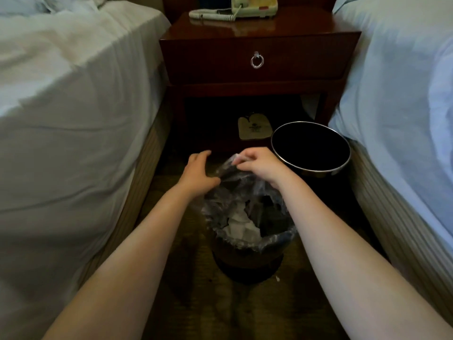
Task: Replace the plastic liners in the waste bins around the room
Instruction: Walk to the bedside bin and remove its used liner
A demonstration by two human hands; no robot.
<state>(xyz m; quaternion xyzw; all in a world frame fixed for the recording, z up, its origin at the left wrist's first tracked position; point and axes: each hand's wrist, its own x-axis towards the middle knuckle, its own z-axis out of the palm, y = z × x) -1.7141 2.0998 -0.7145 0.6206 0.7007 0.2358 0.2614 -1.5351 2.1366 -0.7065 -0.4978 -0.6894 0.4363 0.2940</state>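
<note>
Pinching the clear plastic liner (245, 192) with my right hand (255, 165): the fingers are curling together on its far edge and holding that edge raised above the rim. My left hand (197, 174) is hovering at the liner's left side with the fingers loosely straight and slightly apart, gripping nothing. The thumb is lying right by the plastic, and I cannot tell if it is touching.

The liner is sitting in the dark waste bin (245, 263), which is standing on the carpet (186, 278) between the two beds, directly under my forearms. Its near edge is folding over the bin's rim. White crumpled paper (241, 225) is lying inside the liner.

A second bin (311, 171) with a shiny metal rim is standing unlined just beyond and to the right, close to the right bed (404, 69). The left bed (61, 94) is showing rumpled white sheets. A dark wooden nightstand (257, 35) is standing between the beds past both bins, its drawer bearing a ring pull (257, 61). A corded telephone (255, 6) is resting on top. A beige flat item (255, 128) is leaning in the open space under the drawer, and I cannot tell what it is.
</note>
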